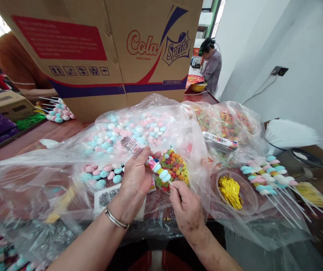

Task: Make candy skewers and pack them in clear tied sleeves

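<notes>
A candy skewer (pixel 162 171) with pastel pieces on a white stick lies slantwise between my hands. My right hand (pixel 186 207) is closed, pinching its stick just below the lowest candy. My left hand (pixel 135 175), with a metal bangle at the wrist, closes around a printed clear wrapper (pixel 131 146) at the skewer's upper end. How far the wrapper covers the candies is hard to see. Beneath the hands lie colourful ring candies (pixel 175 165) and pink, white and blue candies (pixel 105 173), in clear plastic. A printed packet (pixel 105 197) lies under my left wrist.
A large cardboard box (pixel 93 45) stands behind the candy bags. At right are a round tub of gold twist ties (pixel 230 192), finished candy skewers (pixel 268 175) and a metal pot (pixel 299 162). Another person (pixel 214 66) works at the back; an orange sleeve (pixel 20 60) shows at left.
</notes>
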{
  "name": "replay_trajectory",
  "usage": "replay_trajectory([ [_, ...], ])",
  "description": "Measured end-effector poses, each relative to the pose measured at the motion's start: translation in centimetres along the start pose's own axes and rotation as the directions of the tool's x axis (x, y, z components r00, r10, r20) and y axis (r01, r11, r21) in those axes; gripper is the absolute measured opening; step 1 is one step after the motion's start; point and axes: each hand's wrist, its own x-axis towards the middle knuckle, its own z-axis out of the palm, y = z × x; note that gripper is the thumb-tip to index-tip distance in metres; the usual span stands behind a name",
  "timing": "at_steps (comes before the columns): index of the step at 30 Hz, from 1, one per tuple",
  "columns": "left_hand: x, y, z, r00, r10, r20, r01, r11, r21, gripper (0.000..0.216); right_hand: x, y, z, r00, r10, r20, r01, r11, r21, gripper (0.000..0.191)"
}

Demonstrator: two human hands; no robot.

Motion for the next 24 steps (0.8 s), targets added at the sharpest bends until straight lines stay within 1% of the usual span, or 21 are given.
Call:
replay_trajectory([
  [1,-0.2,-0.3,0.1,1.000,-0.004,0.001,0.004,1.000,0.016,0.016,0.0,0.0,0.2,0.992,-0.114,-0.051,0.107,0.985,-0.133,0.024],
  [2,-0.5,-0.7,0.2,1.000,-0.005,-0.001,0.005,0.999,0.037,0.018,-0.1,0.0,0.5,0.975,-0.209,-0.081,0.185,0.954,-0.234,0.025],
  [3,-0.9,-1.2,0.2,1.000,-0.004,-0.004,0.004,0.998,0.059,0.020,-0.1,0.0,0.8,0.956,-0.278,-0.096,0.238,0.923,-0.302,0.025],
  [4,-1.3,-1.6,0.3,1.000,0.002,-0.003,-0.001,0.997,0.079,0.022,-0.1,0.0,1.1,0.944,-0.314,-0.100,0.266,0.905,-0.330,0.025],
  [5,-1.8,-2.1,0.3,1.000,0.006,0.004,-0.006,0.996,0.094,0.023,-0.1,-0.1,1.3,0.944,-0.315,-0.094,0.271,0.909,-0.316,0.024],
  [6,-2.2,-2.4,0.2,1.000,0.006,0.019,-0.008,0.995,0.103,0.024,-0.1,-0.1,1.5,0.958,-0.277,-0.076,0.249,0.933,-0.259,0.024],
  [7,-2.5,-2.6,0.2,0.999,0.005,0.038,-0.009,0.994,0.105,0.024,0.0,-0.1,1.5,0.977,-0.206,-0.048,0.196,0.967,-0.165,0.024],
  [8,-2.7,-2.7,0.1,0.998,0.001,0.061,-0.007,0.994,0.105,0.024,0.1,-0.1,1.3,0.993,-0.114,-0.010,0.113,0.992,-0.047,0.024],
  [9,-2.7,-2.5,-0.1,0.996,-0.008,0.085,-0.001,0.995,0.102,0.023,0.3,-0.1,1.1,0.999,-0.017,0.043,0.013,0.997,0.078,0.024],
  [10,-2.5,-2.2,-0.2,0.994,-0.023,0.107,0.012,0.995,0.096,0.023,0.4,-0.1,0.9,0.992,0.072,0.108,-0.092,0.976,0.197,0.023],
  [11,-2.0,-1.6,-0.3,0.991,-0.047,0.121,0.037,0.996,0.085,0.024,0.5,-0.1,0.6,0.974,0.142,0.175,-0.190,0.934,0.302,0.023],
  [13,-0.6,-0.2,-0.5,0.989,-0.099,0.106,0.094,0.994,0.047,0.028,0.6,-0.2,0.1,0.927,0.224,0.299,-0.344,0.824,0.449,0.024],
  [15,1.0,1.0,-0.4,0.992,-0.117,0.042,0.118,0.993,-0.003,0.029,0.6,-0.3,-0.1,0.891,0.246,0.382,-0.426,0.744,0.514,0.024],
  [16,1.6,1.4,-0.3,0.994,-0.106,0.018,0.107,0.994,-0.025,0.026,0.6,-0.4,0.0,0.885,0.246,0.395,-0.437,0.732,0.523,0.025],
  [17,2.0,1.6,-0.1,0.996,-0.085,0.005,0.085,0.995,-0.044,0.023,0.5,-0.5,0.1,0.889,0.246,0.385,-0.428,0.743,0.514,0.025],
  [19,2.0,1.2,0.2,0.999,-0.044,0.027,0.046,0.997,-0.060,0.018,0.5,-0.6,0.4,0.920,0.236,0.314,-0.361,0.824,0.437,0.025],
  [21,1.0,-0.1,0.4,0.995,-0.024,0.101,0.027,0.999,-0.032,0.019,0.6,-0.6,0.8,0.961,0.188,0.204,-0.244,0.923,0.296,0.024],
  [22,0.4,-0.9,0.5,0.989,-0.026,0.146,0.027,1.000,-0.004,0.020,0.7,-0.7,1.0,0.976,0.156,0.154,-0.188,0.956,0.223,0.023],
  [24,-0.9,-2.3,0.5,0.978,-0.045,0.205,0.036,0.998,0.047,0.022,1.0,-0.7,1.2,0.992,0.097,0.081,-0.108,0.984,0.139,0.023],
])
